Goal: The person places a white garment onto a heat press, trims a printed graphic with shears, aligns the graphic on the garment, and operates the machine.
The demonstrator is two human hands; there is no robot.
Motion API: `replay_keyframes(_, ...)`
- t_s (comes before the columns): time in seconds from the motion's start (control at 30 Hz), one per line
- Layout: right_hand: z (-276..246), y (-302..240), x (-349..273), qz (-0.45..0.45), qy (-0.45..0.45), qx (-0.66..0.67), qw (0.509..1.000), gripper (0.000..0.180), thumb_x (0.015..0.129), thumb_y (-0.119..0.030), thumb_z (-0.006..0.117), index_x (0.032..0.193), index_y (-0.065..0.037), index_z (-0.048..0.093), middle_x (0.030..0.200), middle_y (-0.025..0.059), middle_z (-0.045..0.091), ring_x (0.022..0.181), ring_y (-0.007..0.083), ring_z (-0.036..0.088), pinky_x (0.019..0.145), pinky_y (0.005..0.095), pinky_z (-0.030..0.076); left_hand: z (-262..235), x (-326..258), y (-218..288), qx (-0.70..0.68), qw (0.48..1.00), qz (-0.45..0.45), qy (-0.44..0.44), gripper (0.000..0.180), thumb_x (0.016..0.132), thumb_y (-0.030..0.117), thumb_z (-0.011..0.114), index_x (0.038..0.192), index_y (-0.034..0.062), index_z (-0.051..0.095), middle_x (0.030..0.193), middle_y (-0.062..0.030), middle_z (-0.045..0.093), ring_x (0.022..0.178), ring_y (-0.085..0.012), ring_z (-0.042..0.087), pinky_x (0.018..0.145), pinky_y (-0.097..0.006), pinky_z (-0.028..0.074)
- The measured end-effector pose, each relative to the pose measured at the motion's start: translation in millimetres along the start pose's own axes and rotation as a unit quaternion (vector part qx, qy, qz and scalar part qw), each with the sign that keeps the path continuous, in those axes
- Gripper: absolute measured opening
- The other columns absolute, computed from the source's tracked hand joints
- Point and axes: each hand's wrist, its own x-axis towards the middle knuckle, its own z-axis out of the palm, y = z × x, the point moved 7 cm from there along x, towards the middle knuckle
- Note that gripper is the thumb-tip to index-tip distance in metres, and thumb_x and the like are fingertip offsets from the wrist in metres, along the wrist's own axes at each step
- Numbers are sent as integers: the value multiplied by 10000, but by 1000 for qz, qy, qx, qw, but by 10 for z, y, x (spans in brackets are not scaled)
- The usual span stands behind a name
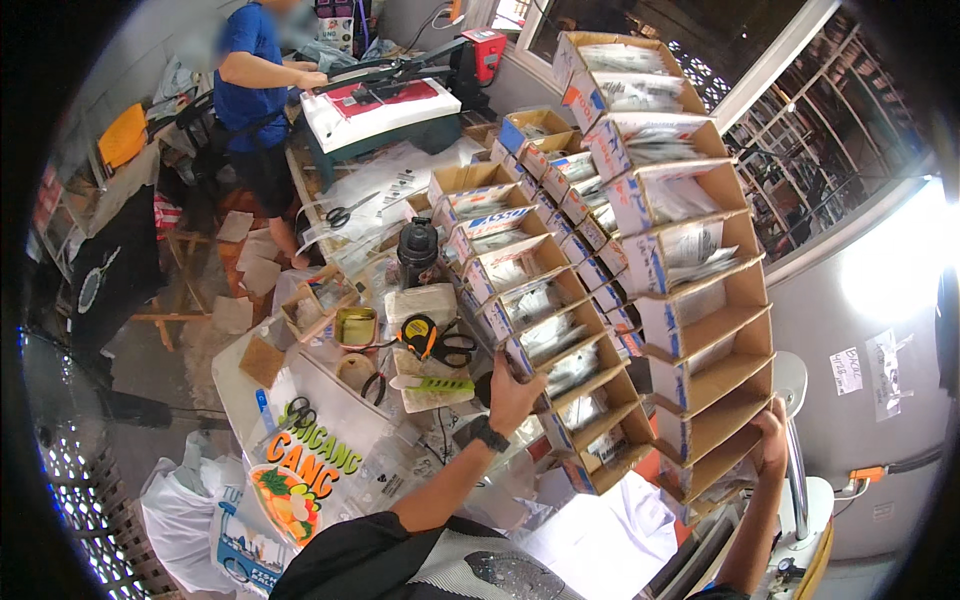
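Observation:
My left hand [512,392] is at the left side of a long cardboard divider box [590,412], with fingers and thumb at its edge. Packets in clear plastic fill its compartments. To the right stands a taller cardboard divider rack [708,352], tilted. My right hand [768,436] grips its near right corner, fingers wrapped round the cardboard. Its far compartments hold flat plastic packets [680,200]; the nearest ones show mostly bare cardboard. The undersides of both boxes are hidden.
Left of the boxes lie a tape measure [418,335], black scissors [455,348], a green-handled cutter [440,384] and a black bottle [417,245]. White sheets [610,530] lie near me. At the far left, another person [255,90] stands by a heat press [380,105].

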Motion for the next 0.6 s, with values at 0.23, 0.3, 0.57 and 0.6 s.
replay_keyframes(0.23, 1, 381, -286, 33, -8, 53, 998, 398, 703, -96, 562, 1089, 0, 563, 1034, 94, 611, 952, 220, 583, 852, 341, 483, -21, 744, -455, 33, 997, -1, 66, 742, 768, 232, 730, 1323, -120, 389, 1274, -227, 526, 1171, -306, 508, 1027, -385, 386)
replay_keyframes(0.3, -11, 573, -198, 47, -41, 25, 998, 401, 702, -87, 580, 1089, 14, 549, 1041, 100, 620, 955, 211, 582, 865, 335, 467, -93, 1060, -667, 46, 996, -12, 73, 739, 752, 263, 727, 1294, -127, 411, 1253, -239, 534, 1167, -310, 513, 1016, -380, 394)
replay_keyframes(0.57, 1457, 288, 244, 15, -231, -46, 972, 282, 759, -144, 601, 953, 53, 657, 856, 14, 646, 782, 119, 549, 696, 290, 455, -346, 1344, -870, 433, 896, -47, -84, 660, 790, 524, 673, 938, -118, 623, 767, -283, 674, 802, -466, 664, 743, -498, 529)
replay_keyframes(0.6, 1545, 404, 353, 3, -228, -50, 972, 269, 762, -148, 600, 936, 48, 659, 827, 8, 635, 759, 119, 541, 679, 291, 448, -347, 1308, -846, 420, 901, -56, -95, 644, 814, 513, 666, 950, -116, 629, 743, -272, 672, 772, -443, 670, 706, -486, 531)
